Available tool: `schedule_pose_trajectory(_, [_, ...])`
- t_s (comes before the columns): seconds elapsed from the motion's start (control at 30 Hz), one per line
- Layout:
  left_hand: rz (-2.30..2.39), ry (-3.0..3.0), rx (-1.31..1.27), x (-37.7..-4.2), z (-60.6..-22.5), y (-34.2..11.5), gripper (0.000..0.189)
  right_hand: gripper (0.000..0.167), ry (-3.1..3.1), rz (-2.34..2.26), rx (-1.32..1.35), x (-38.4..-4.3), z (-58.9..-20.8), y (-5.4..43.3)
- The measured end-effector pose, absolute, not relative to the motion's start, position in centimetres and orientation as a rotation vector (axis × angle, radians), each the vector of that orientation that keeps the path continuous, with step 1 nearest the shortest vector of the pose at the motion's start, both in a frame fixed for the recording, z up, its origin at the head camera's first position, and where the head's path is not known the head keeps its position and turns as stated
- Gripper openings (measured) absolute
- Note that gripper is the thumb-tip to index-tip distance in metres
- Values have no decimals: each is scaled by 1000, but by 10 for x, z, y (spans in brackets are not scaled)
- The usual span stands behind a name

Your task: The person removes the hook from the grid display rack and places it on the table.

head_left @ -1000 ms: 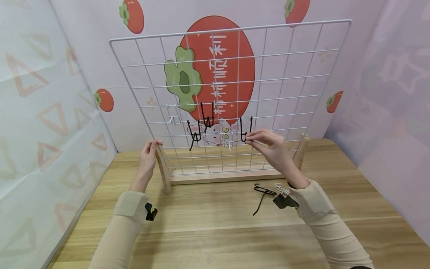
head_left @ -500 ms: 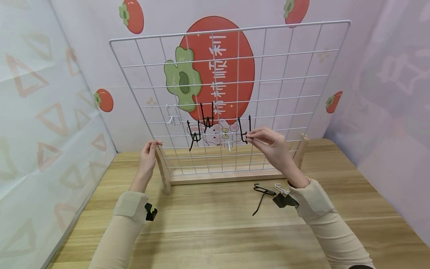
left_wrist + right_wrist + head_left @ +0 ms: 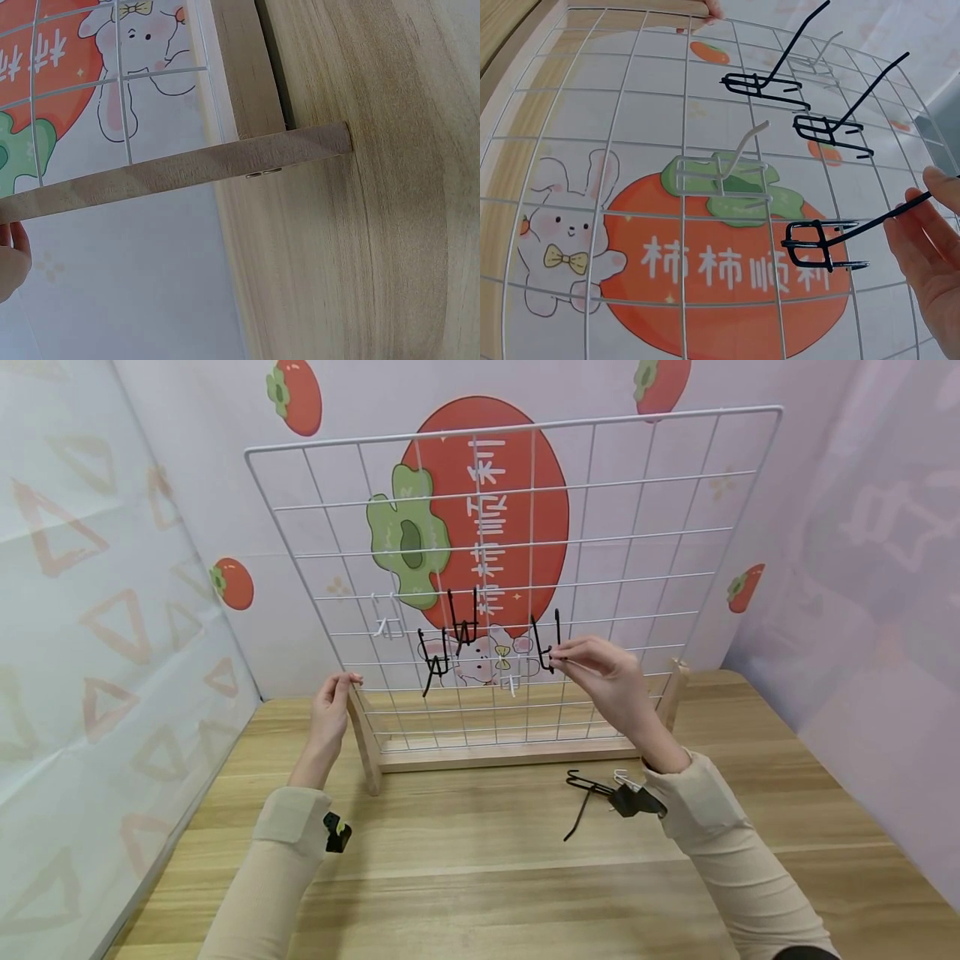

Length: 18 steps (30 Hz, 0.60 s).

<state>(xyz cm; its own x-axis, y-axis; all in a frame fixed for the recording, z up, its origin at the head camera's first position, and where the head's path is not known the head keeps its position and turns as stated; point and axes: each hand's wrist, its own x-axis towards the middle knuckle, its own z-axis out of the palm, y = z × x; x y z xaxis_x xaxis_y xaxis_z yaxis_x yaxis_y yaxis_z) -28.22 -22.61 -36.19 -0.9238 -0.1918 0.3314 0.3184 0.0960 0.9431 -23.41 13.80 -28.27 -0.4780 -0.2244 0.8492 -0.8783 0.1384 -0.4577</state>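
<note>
My right hand (image 3: pixel 603 681) pinches the long prong of a black wire hook (image 3: pixel 825 244) between thumb and fingers. The hook's two-armed back lies against the white wire grid panel (image 3: pixel 517 429), its arms pointing upward in the head view. At the left side, my left hand (image 3: pixel 330 710) grips the top of the stand's wooden leg (image 3: pixel 172 171); only some of its fingers show in the left wrist view. Two more black hooks, a left one (image 3: pixel 433 664) and a higher one (image 3: pixel 463 625), hang on the grid, with a white hook (image 3: pixel 386 627) and a lower white hook (image 3: pixel 512 683).
On the wooden table (image 3: pixel 465 860), in front of the stand's base bar (image 3: pixel 510 755), lie a loose black hook (image 3: pixel 588 789) and a loose white hook (image 3: pixel 624 778). The right wrist camera partly covers the white one. A printed backdrop (image 3: pixel 645 518) stands behind the grid.
My right hand has risen slightly, lifting the black hook a little and shifting its arms left and up against the grid. The left hand stays where it was.
</note>
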Motion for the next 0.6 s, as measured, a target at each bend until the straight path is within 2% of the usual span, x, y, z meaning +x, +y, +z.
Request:
schedule_pose_trajectory(0.27, [-1899, -1975, -133, -282, -362, -225, 20, 17, -1783, 1325, 1057, -234, -278, 139])
schedule_pose_trajectory(0.6, [-1907, -1976, -117, -284, -364, -227, 18, 19, -1763, 1322, 1037, -230, -276, 141])
